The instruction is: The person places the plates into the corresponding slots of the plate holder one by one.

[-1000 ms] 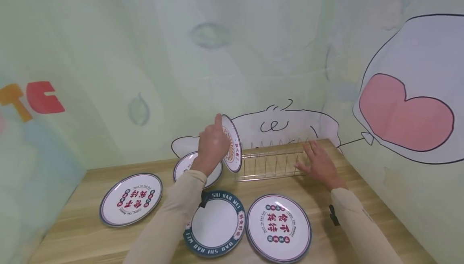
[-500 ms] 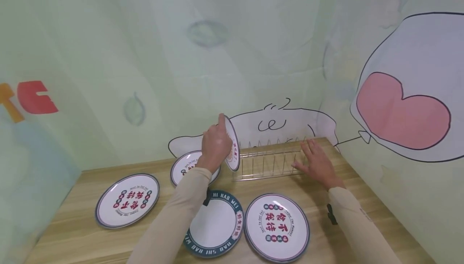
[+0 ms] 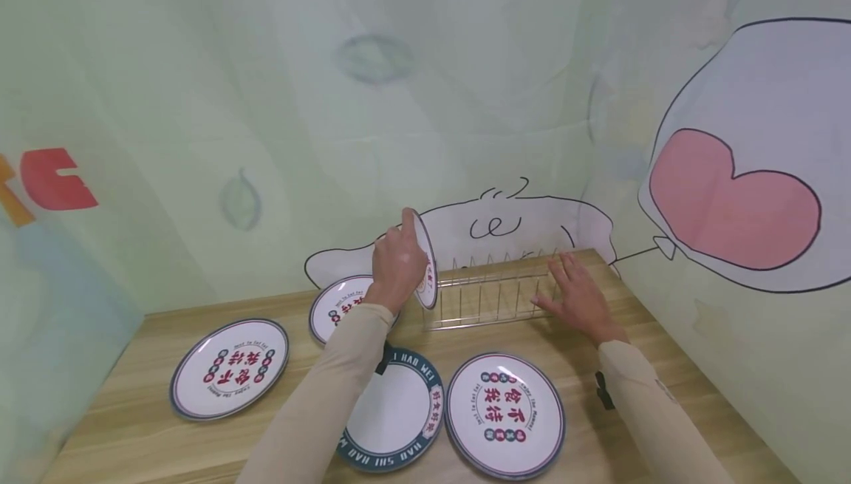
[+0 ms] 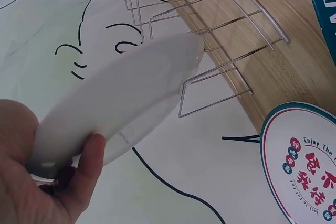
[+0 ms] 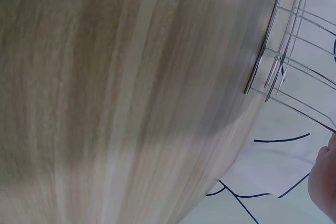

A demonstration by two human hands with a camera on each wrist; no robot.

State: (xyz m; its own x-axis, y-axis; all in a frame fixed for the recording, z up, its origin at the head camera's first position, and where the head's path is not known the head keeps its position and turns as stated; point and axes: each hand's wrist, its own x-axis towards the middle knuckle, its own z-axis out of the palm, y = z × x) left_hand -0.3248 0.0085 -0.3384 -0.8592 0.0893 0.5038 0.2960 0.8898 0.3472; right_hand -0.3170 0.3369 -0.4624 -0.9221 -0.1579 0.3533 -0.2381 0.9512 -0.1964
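Here, a white plate with a dark rim is held up nearly on edge at the left end of a wire rack; whether it touches the wires, I cannot tell. The left hand pinches its edge between thumb and fingers, one finger pointing up along the rim, and covers much of its printed face. The right hand reaches to the rack's other end, palm down, fingers spread and thumb held out toward the wires; contact is unclear. In the right wrist view only part of that hand shows, cut off at the right edge. Nearer the person, on a wood-grain table, a teal-rimmed plate is partly hidden by the left sleeve, which also covers part of a small printed plate behind it. A front printed plate and a far-left printed plate lie face up. A dark object by the right cuff is too small to make out.
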